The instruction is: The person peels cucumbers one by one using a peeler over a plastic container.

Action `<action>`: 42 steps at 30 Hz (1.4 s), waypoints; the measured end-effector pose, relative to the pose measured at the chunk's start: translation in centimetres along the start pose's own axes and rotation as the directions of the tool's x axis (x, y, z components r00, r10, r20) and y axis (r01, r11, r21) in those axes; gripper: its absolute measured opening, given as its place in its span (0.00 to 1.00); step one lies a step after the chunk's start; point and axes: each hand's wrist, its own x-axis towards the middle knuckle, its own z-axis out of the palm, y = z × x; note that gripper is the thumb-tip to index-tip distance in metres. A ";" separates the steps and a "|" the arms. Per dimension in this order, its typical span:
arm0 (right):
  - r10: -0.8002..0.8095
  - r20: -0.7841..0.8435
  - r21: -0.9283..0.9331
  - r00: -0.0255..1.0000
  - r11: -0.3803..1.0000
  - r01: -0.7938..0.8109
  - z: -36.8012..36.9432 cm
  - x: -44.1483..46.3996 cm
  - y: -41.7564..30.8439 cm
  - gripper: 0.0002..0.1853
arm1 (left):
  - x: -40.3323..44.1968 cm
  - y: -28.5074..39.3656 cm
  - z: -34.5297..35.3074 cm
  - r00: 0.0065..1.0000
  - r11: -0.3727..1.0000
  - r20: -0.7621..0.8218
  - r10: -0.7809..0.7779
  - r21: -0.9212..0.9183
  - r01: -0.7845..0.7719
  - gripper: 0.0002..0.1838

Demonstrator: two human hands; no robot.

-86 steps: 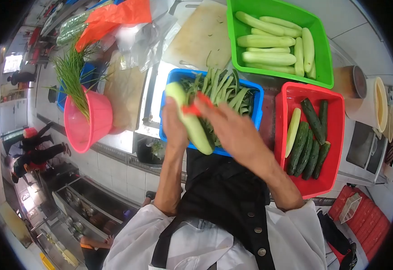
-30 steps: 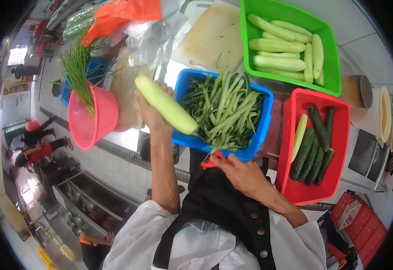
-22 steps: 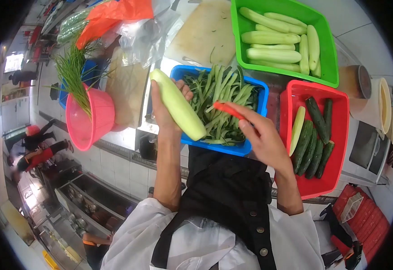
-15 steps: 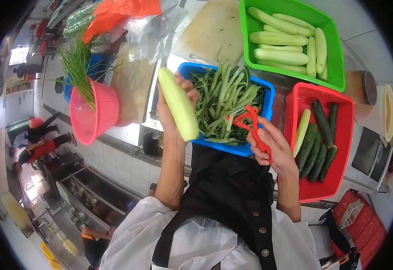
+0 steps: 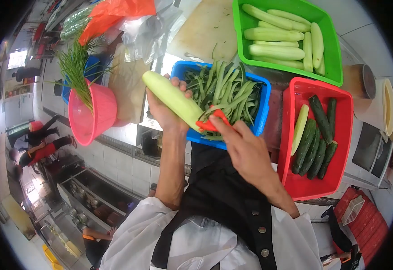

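My left hand (image 5: 162, 113) is closed round a pale green peeled cucumber (image 5: 173, 100), which slants down to the right. In my right hand (image 5: 250, 150) is a red peeler (image 5: 212, 121), its head at the cucumber's lower end; my fingers partly cover the handle. Beneath and behind both hands, a blue tub (image 5: 264, 108) holds a heap of dark green peel strips (image 5: 232, 92). To the right stands a red tub (image 5: 291, 180) with several dark unpeeled cucumbers (image 5: 320, 119) and one pale cucumber (image 5: 300, 129). Several peeled cucumbers (image 5: 277, 52) lie in a green tub (image 5: 336, 74) at the back.
A pink basket (image 5: 77, 119) with long green stalks (image 5: 81, 78) stands at the left. Cutting boards (image 5: 205, 31) and plastic bags (image 5: 117, 18) lie at the back. White containers (image 5: 379, 108) are at far right. Other people (image 5: 47, 148) are at the far left.
My right hand has moved left, bringing the peeler from above the peels to the cucumber's lower end. My left hand has shifted slightly left, and the cucumber is now more slanted.
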 end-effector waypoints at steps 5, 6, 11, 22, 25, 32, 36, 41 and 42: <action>-0.030 0.057 -0.309 0.998 0.950 0.046 1.4 -1.5 0.6 0.36 | 1.5 0.9 0.2 0.988 0.987 -0.035 0.151 0.061 -0.149 0.26; 0.002 0.076 -0.297 0.997 0.955 0.020 1.5 -2.0 0.5 0.36 | 1.3 1.0 0.1 0.988 0.984 -0.045 0.145 0.114 -0.139 0.25; -0.097 -0.006 -0.390 0.995 0.917 0.087 2.4 -2.1 0.3 0.36 | 1.1 0.5 1.1 0.967 0.978 -0.185 0.173 0.144 -0.148 0.25; -0.178 -0.349 0.159 0.920 0.956 0.245 3.0 0.1 4.0 0.23 | 1.2 1.0 0.1 0.998 0.998 0.022 0.053 -0.038 -0.052 0.32; 0.247 0.282 0.837 0.927 0.409 -0.364 -1.2 -1.4 2.4 0.18 | 0.9 1.8 -0.6 0.996 0.987 0.085 -0.022 -0.155 0.035 0.27; 0.158 0.271 0.731 0.950 0.608 -0.310 -2.6 -1.6 1.8 0.17 | 0.7 1.5 -2.2 0.936 0.925 0.325 -0.137 -0.296 0.238 0.25; -0.070 -0.017 -0.034 0.997 0.997 0.069 0.1 -1.4 0.9 0.28 | 0.9 0.9 -1.3 0.964 0.955 0.235 -0.123 -0.235 0.179 0.25; -0.114 0.045 -0.315 0.992 0.941 0.122 2.7 -1.9 0.9 0.37 | 1.7 1.7 -2.2 0.990 0.992 0.144 -0.014 -0.122 0.031 0.25; -0.123 0.042 -0.320 0.992 0.939 0.130 2.7 -2.2 1.7 0.37 | 2.3 2.4 -2.5 0.994 0.993 0.107 0.031 -0.119 -0.018 0.25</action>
